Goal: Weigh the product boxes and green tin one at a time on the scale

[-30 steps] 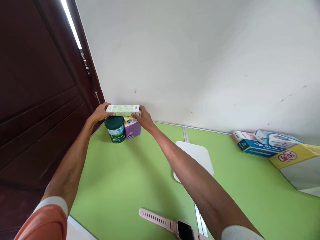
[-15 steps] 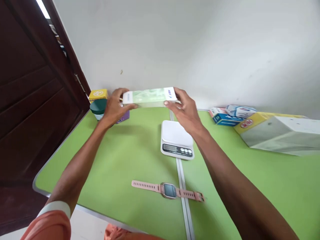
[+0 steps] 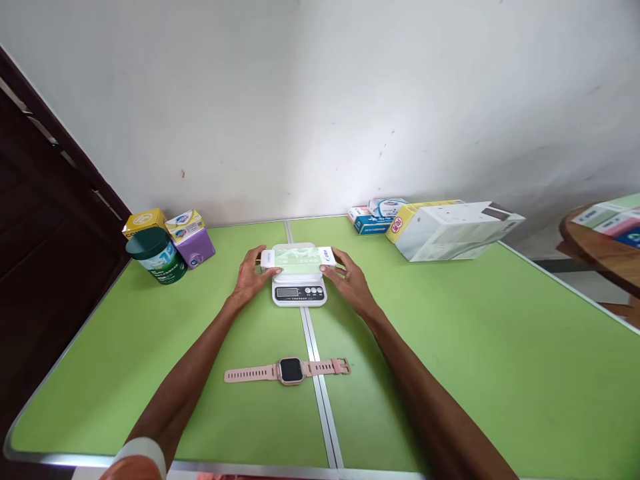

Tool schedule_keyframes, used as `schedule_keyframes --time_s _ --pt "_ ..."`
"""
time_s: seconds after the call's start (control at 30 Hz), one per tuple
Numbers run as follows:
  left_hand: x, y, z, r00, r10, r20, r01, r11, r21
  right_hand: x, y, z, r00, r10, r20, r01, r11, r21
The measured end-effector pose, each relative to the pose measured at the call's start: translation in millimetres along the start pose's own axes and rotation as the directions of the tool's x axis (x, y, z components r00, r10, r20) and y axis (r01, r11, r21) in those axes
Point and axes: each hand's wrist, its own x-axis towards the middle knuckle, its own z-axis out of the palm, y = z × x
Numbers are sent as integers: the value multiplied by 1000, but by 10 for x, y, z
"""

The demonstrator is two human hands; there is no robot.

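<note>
I had the pale green box (image 3: 299, 260) at the centre of the frame, lying lengthwise from left to right across the white scale (image 3: 300, 293). The left hand (image 3: 250, 275) was closed around one end and the right hand (image 3: 353, 283) around the other, each grip parted only by the box's own depth, thumbs on the near side. I couldn't tell from my view whether the box already touched the plate (image 3: 299, 279) or hung just above it. I judged the step in hand to be setting it on the scale. The next move, as I read it, called for a level, centred rest on the plate, then both grips opening evenly outward so neither thumb pressed down. The watch (image 3: 291, 371) lay nearer, at lower centre on the green surface (image 3: 475, 333), well apart from the hands.
</note>
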Motion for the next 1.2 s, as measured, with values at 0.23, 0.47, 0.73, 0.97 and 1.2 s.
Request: schedule_keyframes --time_s 0.23,0.47,0.73,0.97,1.2 --pt "-246 -92 201 995 -65 -71 53 987 -153 -137 -18 117 996 -41 -75 40 999 -15" --pt "-317 -117 259 988 -82 -127 72 994 -86 -170 -50 122 992 -107 -64 100 991 -92" --pt "-312 -109 238 989 -7 -150 4 1000 -22 -190 -51 127 995 -72 -67 67 996 -66" --pt "-316 -81 224 991 6 -134 -8 1000 -17 -197 -78 127 996 -57 -62 54 997 -57" --pt "-313 -73 213 991 1 -136 -2 1000 -3 -194 -79 111 998 -42 -49 40 998 -48"
